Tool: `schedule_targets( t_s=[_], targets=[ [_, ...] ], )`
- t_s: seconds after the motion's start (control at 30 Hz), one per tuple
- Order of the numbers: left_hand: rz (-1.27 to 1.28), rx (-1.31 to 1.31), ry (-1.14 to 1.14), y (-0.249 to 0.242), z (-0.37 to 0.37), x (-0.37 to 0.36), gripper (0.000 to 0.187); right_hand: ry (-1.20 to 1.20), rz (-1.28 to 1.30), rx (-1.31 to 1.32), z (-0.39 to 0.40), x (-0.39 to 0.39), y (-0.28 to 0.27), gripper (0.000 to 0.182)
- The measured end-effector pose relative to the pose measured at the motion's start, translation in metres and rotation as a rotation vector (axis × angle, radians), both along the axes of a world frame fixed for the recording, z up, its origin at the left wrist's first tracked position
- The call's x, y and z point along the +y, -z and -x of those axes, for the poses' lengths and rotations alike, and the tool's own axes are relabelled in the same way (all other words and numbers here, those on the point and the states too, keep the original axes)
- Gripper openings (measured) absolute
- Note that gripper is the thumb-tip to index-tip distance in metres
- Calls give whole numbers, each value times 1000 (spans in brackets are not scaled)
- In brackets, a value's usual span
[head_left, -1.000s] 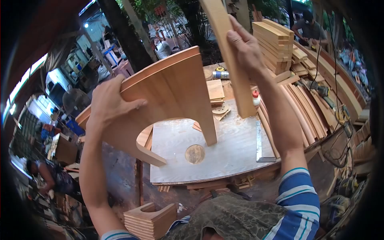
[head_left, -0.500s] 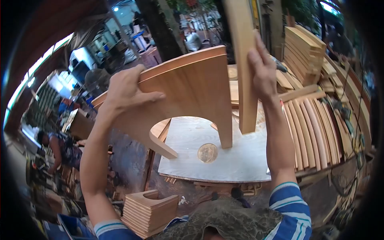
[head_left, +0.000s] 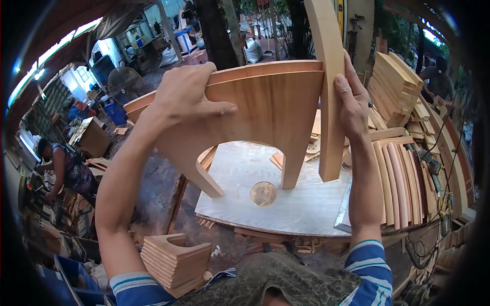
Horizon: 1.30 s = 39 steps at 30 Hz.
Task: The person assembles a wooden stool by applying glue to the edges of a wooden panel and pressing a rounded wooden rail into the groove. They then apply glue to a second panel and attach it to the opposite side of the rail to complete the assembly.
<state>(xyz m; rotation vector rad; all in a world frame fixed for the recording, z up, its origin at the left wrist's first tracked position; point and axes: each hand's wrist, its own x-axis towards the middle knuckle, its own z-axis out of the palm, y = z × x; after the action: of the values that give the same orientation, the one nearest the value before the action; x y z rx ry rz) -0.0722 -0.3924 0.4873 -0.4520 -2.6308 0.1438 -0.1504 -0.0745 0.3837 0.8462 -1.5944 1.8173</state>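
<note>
Left hand (head_left: 185,94) grips the top edge of the arched wooden panel (head_left: 255,107), fingers over the edge, thumb stretched along the broad face. Right hand (head_left: 353,102) is closed on the long wooden rail (head_left: 329,117), thumb on the side toward me, held near upright at the panel's right end. The two pieces look to meet near the panel's top right corner; lower down there is a gap between panel leg and rail. Panel is above the pale-topped bench (head_left: 235,173), cutout facing down, two legs pointing at the top; can't tell if the leg tips touch it. Rail's lower end is over the bench too, contact unclear.

Round wooden disc (head_left: 263,194) on the bench top, between and just below the leg tips as I see it. Metal square (head_left: 343,214) at the right edge of the top, partly behind my right forearm. Curved slats (head_left: 400,186) lie side by side to the right, stacked boards (head_left: 393,86) beyond them. Stack of U-shaped wooden pieces (head_left: 176,262) sits low, on the near side of the bench, by my left sleeve (head_left: 140,289). Co-worker (head_left: 66,168) bends forward off to the left; another person (head_left: 439,81) is at far right, dim. Standing fan (head_left: 125,81) in the left background.
</note>
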Motion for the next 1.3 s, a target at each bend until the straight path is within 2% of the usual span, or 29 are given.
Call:
schedule_targets(
  t_s=[0.13, 0.23, 0.3, 0.33, 0.37, 0.4, 0.47, 0.63, 0.8, 0.9, 1.1, 1.17, 1.23, 1.3],
  targets=[
    [23, 57, 18, 6, 3, -4, 72, 26, -141, 39, -6, 18, -17, 60],
    [24, 71, 20, 6, 6, -4, 72, 283, -443, 228, -27, 21, -75, 51],
    [14, 80, -2, 6, 8, -4, 72, 292, -674, 249, -58, -3, -122, 44],
    [11, 79, 11, 5, 8, -4, 72, 381, -997, 290, -60, -8, -147, 43],
    [9, 60, -1, 4, 8, -4, 68, 473, -1185, 478, -55, -16, -164, 47],
    [6, 36, -14, 5, 9, -5, 63, 372, -1243, 200, -85, -40, -196, 50],
    [2, 23, -9, 3, 7, -2, 62, 267, -1292, -100, -102, -69, -214, 53],
    [-47, 75, 64, 6, 13, -8, 59, 340, -1355, 306, -20, -103, -154, 38],
    [-1, -4, -3, 1, 10, -6, 57, 379, -1479, 291, -30, -113, -170, 40],
    [4, -2, -27, 1, 10, -3, 56, 398, -1464, 16, -49, -118, -192, 49],
    [11, 76, 31, 4, 12, -7, 51, 106, -1600, -23, -60, -124, -192, 52],
    [19, 87, 42, 6, 13, -9, 52, 174, -1658, 194, -46, -128, -183, 50],
    [33, 106, 53, 4, 11, -6, 52, 197, -1628, 218, -63, -115, -185, 49],
    [3, 18, -42, 2, 7, -2, 52, 220, -1594, 240, -91, -116, -195, 47]
  ],
)
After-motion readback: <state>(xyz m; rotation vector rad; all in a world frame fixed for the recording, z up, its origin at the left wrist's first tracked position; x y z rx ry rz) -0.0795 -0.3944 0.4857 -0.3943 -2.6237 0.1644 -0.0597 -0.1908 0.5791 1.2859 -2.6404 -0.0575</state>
